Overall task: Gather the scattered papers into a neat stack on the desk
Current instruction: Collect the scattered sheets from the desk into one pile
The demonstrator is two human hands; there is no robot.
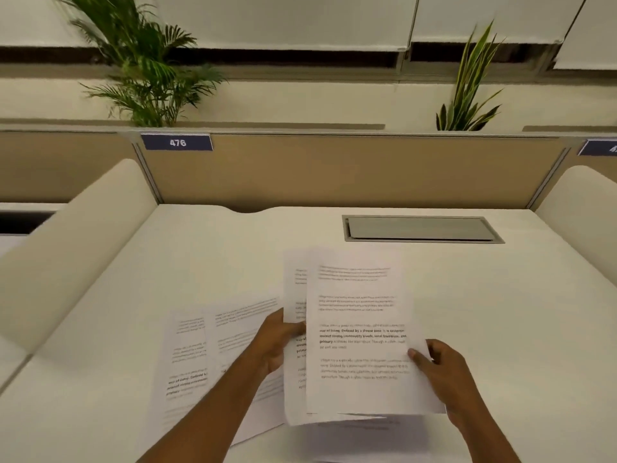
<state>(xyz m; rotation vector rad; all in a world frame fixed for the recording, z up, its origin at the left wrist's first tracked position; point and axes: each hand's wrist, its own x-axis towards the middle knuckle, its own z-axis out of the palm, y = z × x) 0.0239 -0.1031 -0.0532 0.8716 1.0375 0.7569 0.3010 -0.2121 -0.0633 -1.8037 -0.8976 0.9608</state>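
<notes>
Two printed sheets [360, 329] are lifted off the white desk [207, 262], overlapping and offset sideways. My left hand [277, 342] grips the left edge of the rear sheet. My right hand [440, 372] pinches the right edge of the front sheet with the thumb on top. Two more printed sheets [200, 359] lie flat on the desk to the left, overlapping, partly under my left forearm. Another sheet [377, 429] lies on the desk below the held ones, mostly hidden.
A grey cable hatch [420, 228] is set into the desk at the back right. A tan partition [334, 168] with a blue "476" label [177, 142] closes the back. Padded side dividers [76, 248] stand left and right. Plants stand behind the partition.
</notes>
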